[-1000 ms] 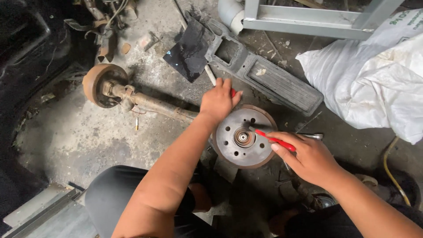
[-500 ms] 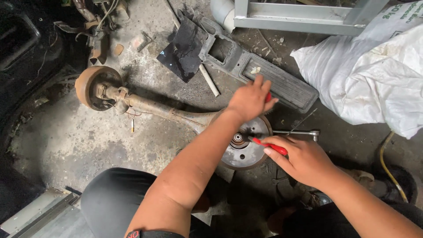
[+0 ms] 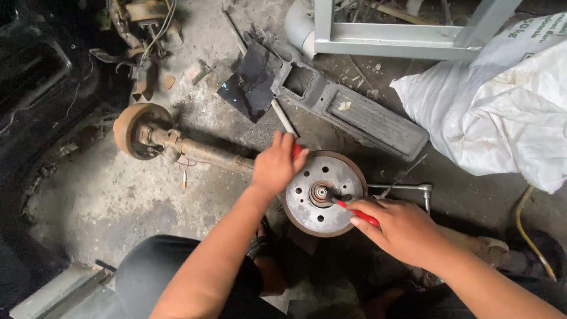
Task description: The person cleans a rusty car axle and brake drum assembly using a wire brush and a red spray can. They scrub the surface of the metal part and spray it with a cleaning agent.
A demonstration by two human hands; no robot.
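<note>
left hand clenched round red-handled tool, head hidden | right hand gripping red pliers at hub | ratchet beyond knuckles | white sack farther off, cropped

— What is the floor like?
— Bare concrete floor, grey, stained and gritty, dark with grime towards the left edge.
— And at the top?
— A grey metal frame stands there, with a pale pipe just beside it.
— To the right?
— A big white woven sack slumps on the ground, and a yellow hose curls near it.
— The light?
— Soft, even daylight, no hard shadows.
</note>
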